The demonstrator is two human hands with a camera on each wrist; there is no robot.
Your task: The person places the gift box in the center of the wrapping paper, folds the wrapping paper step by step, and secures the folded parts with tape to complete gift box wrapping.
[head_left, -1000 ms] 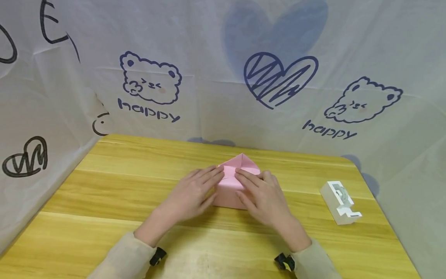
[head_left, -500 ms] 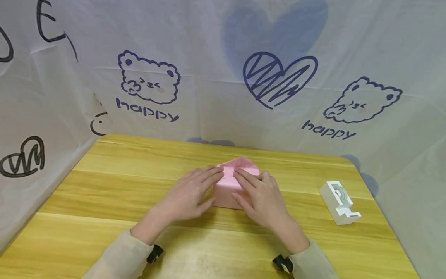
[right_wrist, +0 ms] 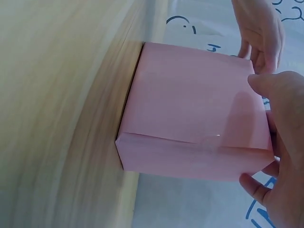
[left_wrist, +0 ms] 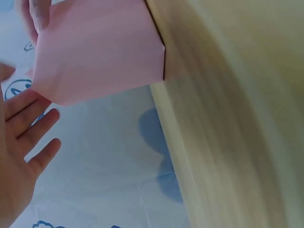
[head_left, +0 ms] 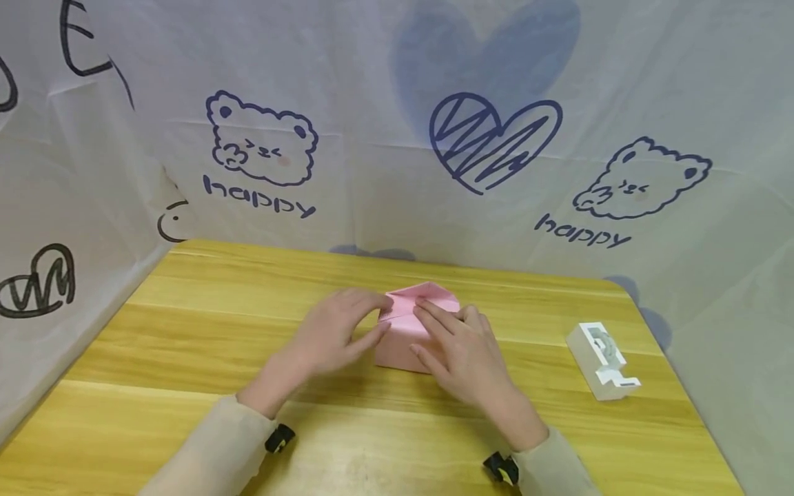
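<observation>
A box wrapped in pink paper (head_left: 403, 346) lies on the wooden table, with a paper flap (head_left: 438, 293) rising to a low peak at its far end. My left hand (head_left: 335, 329) is at the box's upper left edge, thumb and fingers spread apart, fingertips right at the paper. On the top, the straight fingers of my right hand (head_left: 464, 355) press near the base of the flap, while its thumb reaches toward the near side. In the right wrist view a folded seam crosses the pink paper box (right_wrist: 190, 95). My right palm hides the box's right side from the head view.
To the right stands a white tape dispenser (head_left: 600, 362) with a roll of clear tape. The wooden table (head_left: 186, 386) ends at a pale cloth backdrop (head_left: 372, 186) printed with bears and hearts, which also hangs along both sides.
My left fingers have lifted off the box's top and drawn back to its left edge, thumb spread. The flap's peak stands lower than before. My right hand stays pressed on the paper.
</observation>
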